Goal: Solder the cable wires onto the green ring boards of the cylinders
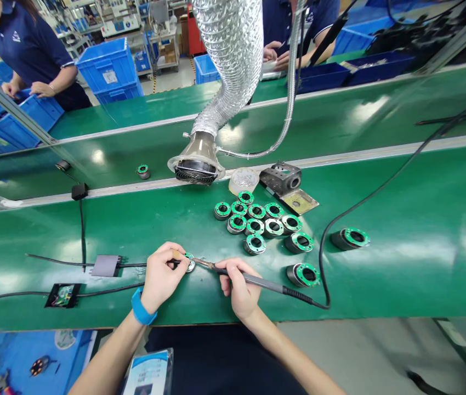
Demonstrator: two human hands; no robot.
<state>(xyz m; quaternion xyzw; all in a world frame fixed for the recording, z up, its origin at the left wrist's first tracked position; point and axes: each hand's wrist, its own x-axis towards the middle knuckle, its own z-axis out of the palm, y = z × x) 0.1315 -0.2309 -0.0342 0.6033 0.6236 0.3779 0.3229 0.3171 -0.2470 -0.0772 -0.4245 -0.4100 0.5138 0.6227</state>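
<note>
My right hand (240,286) grips a soldering iron (263,282) like a pen. The iron's tip touches or nearly touches a small round part with a green circuit board (191,262). Against that part, my left hand (164,278) pinches the end of a black cable (132,265); the fingertips hide the exact joint. A blue wristband (142,308) circles my left wrist. Along the cables to the left lie a grey flat box (106,266) and an uncovered circuit board in a black case (62,295).
Several metal rings with green boards (254,226) cluster behind my right hand; more stand farther right. A fume extractor hood (197,164) hangs above the green bench (414,247). Behind it are a white tub (244,180) and a metal stand (284,178). Two co-workers work across the bench.
</note>
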